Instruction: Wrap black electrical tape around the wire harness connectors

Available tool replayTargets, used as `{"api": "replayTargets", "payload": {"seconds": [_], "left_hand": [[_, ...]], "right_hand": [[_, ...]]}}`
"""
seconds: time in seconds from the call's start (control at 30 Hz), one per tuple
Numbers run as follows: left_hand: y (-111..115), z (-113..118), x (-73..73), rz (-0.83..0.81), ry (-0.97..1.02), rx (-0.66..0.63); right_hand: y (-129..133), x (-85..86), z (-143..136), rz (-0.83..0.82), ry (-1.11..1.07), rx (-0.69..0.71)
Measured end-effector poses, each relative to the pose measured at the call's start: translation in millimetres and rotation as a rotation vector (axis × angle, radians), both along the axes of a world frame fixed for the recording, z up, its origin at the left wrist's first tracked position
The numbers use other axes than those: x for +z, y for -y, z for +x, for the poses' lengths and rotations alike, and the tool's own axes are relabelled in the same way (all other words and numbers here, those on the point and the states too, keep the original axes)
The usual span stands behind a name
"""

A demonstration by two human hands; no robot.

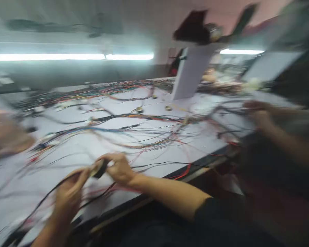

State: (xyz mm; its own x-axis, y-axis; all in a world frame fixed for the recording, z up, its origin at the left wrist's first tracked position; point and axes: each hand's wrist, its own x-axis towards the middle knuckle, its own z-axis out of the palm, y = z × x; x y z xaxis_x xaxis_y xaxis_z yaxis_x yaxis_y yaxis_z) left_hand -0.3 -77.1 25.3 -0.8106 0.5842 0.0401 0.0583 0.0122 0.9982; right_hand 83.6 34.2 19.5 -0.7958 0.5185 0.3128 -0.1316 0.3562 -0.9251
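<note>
My right hand is closed on a roll of black tape, seen nearly edge-on, with a paler side facing left. Beside it, my left hand pinches a thin black cable, its fingertips close to the roll. That cable runs down to the lower left. Motion blur hides whether a strip of tape reaches from the roll to the cable. Both hands are above the white tabletop near its front edge.
Bundles of coloured wires spread across the white table. Several small tape rolls lie among them. A white upright panel stands at the back. On the right, a co-worker's arm reaches over wires. A brown blurred thing is at left.
</note>
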Motion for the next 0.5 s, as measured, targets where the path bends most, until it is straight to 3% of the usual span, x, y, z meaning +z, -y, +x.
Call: {"api": "replayTargets", "payload": {"seconds": [0.07,0.13,0.5], "left_hand": [[17.7,-1.2,0.6,0.011,-0.003,0.016],[21.4,-4.1,0.1,0.014,-0.012,-0.046],[26.4,-9.8,9.6,-0.002,-0.271,-0.224]], "right_hand": [[-7.6,2.1,2.7,-0.115,0.010,0.019],[-15.4,-2.4,-1.2,-0.160,0.069,-0.002],[-25.8,-6.4,-10.6,0.095,0.382,0.191]]}}
